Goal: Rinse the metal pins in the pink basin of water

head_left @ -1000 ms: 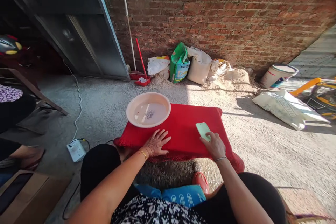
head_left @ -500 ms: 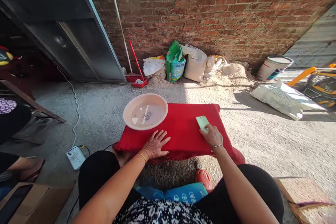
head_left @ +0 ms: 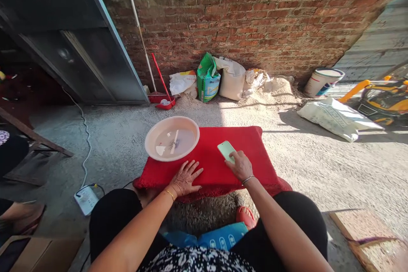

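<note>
A red cloth (head_left: 210,170) covers a low table before my knees. Flat on its front left part rests my left hand (head_left: 185,178), fingers spread, holding nothing. My right hand (head_left: 240,165) grips a pale green phone (head_left: 225,148) by its near end, low over the cloth's right half; whether the phone touches the cloth is hard to tell. At the table's back left corner stands a pale pink basin (head_left: 148,146) with what looks like water inside. A white piece and a thin strip show in it, too blurred to name.
Against the brick wall (head_left: 255,21) lean a green sack (head_left: 208,80), a whitish sack (head_left: 232,80) and a red dustpan (head_left: 165,104). A white bucket (head_left: 323,83) is at the right. A power strip (head_left: 86,200) lies at left, near another person's foot (head_left: 27,216).
My right hand has moved left across the cloth with the phone in its grip. The left hand stays flat in place. The whole view has shifted slightly.
</note>
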### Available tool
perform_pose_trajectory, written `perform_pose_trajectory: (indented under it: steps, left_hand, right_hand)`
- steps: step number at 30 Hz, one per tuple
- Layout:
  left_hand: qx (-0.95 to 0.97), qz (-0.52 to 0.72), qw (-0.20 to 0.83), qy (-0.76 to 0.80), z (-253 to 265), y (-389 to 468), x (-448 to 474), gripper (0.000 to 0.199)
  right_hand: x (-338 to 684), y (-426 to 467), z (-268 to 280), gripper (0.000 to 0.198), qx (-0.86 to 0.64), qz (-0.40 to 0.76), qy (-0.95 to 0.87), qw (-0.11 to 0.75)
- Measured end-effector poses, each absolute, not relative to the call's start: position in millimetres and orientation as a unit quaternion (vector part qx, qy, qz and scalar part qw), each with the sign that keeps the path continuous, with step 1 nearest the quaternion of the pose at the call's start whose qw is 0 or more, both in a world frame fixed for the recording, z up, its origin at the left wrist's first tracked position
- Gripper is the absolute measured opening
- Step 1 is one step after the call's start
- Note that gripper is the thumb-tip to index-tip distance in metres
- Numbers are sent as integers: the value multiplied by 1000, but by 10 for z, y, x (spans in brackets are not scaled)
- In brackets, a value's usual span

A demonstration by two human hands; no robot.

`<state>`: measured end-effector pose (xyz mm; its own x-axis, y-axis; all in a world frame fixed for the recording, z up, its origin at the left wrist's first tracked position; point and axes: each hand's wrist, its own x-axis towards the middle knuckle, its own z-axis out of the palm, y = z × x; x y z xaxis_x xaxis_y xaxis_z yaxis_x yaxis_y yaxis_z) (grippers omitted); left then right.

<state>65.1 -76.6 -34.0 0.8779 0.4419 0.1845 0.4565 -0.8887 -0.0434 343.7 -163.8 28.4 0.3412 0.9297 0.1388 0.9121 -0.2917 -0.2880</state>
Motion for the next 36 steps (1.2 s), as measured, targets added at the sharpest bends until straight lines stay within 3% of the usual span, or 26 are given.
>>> perform_pose_trajectory:
  steps: [7,15,19,24,29,33,36]
  left_hand:
    - [-968,-91,62,-226,-328,-749,652,69]
    - [-968,-93,55,-226,-237,-791,681,66]
    - [-968,-94,60,-224,-212,-789,701,65]
    - [-969,-89,68,-221,-210,-775,696,65]
    - [-969,-83,81,-216,-214,-760,693,65]
    - [-970,-85,74,-217,-212,-760,703,64]
    - [-970,-89,59,-218,-204,-774,713,64]
  right_hand:
    - [3202,-1470,214,30,-759,24,-640,117]
    - [4452,-2055,321,40,-933,49,-324,150]
    - [4637,-2241,354,43,-948,40,-260,180]
    - [4126,-2029,327,35,-879,29,-426,211]
    - [3483,-1822,218,32,-728,13,-666,159]
    - [3498,-1801,131,31,-741,15,-655,147]
    - [3707,-1829,49,31,-789,48,-580,198]
